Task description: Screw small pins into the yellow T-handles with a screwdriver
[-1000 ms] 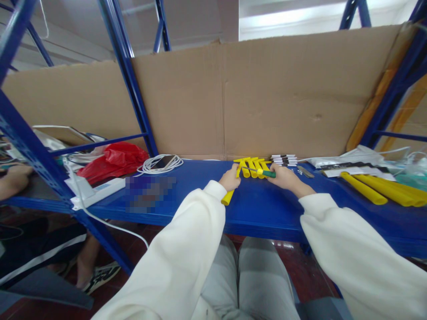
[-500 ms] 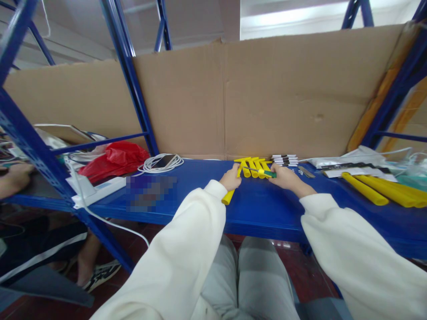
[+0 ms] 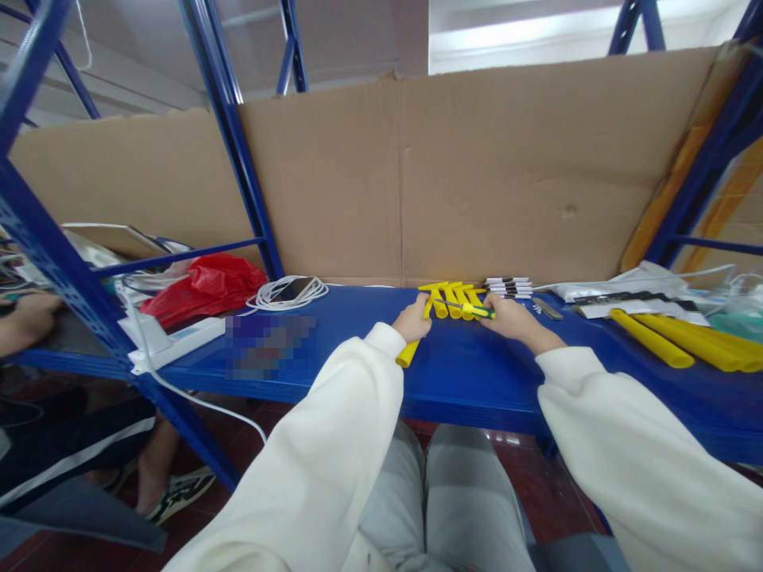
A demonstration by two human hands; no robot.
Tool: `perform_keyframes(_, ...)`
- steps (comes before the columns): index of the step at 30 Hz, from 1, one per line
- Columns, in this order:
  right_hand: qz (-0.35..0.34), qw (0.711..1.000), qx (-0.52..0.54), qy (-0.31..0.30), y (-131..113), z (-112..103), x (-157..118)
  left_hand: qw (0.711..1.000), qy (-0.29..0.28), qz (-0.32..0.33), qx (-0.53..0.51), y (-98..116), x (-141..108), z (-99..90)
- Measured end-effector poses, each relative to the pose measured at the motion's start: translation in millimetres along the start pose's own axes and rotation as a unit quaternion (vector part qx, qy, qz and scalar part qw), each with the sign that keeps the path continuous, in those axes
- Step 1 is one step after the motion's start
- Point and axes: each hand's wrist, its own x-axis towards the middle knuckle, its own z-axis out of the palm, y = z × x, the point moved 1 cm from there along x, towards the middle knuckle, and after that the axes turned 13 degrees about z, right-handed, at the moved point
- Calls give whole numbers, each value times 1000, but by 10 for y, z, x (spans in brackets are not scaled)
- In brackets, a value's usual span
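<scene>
The yellow tube (image 3: 408,354) is over the blue table (image 3: 351,322), wrapped in the closed fingers of the left hand (image 3: 412,319), its near end poking out below them. The right hand (image 3: 506,318) grips the screwdriver (image 3: 482,311) by its green and yellow handle, the shaft pointing towards the tube's upper part, though I cannot tell whether they touch. More yellow tubes (image 3: 458,308) lie in a row just beside.

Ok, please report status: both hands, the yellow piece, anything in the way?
Left hand closed around yellow piece. Right hand gripping screwdriver, pointed toward that piece; tip contact unclear. Other yellow pieces close beside screwdriver.
</scene>
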Motion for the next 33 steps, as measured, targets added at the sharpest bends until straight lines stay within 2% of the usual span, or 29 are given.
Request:
perform_keyframes(7, 8, 1000, -7, -28, -57, -38, -34, 1000, -3, -1, -4, -26, 9, 1)
perform_keyframes(18, 4, 1000, -6, -9, -31, -21, -25, 1000, 4, -1, -4, -25, 11, 7)
perform_keyframes(24, 12, 999, -15, -45, -95, -73, -58, 1000, 4, -6, -5, -29, 10, 3)
perform_keyframes(30, 16, 1000, -20, -10, -49, -32, -41, 1000, -10, 3, 10, -23, 1, 4)
perform_keyframes(33, 13, 1000, -13, -22, -48, -27, -43, 1000, -17, 5, 14, -29, 1, 4)
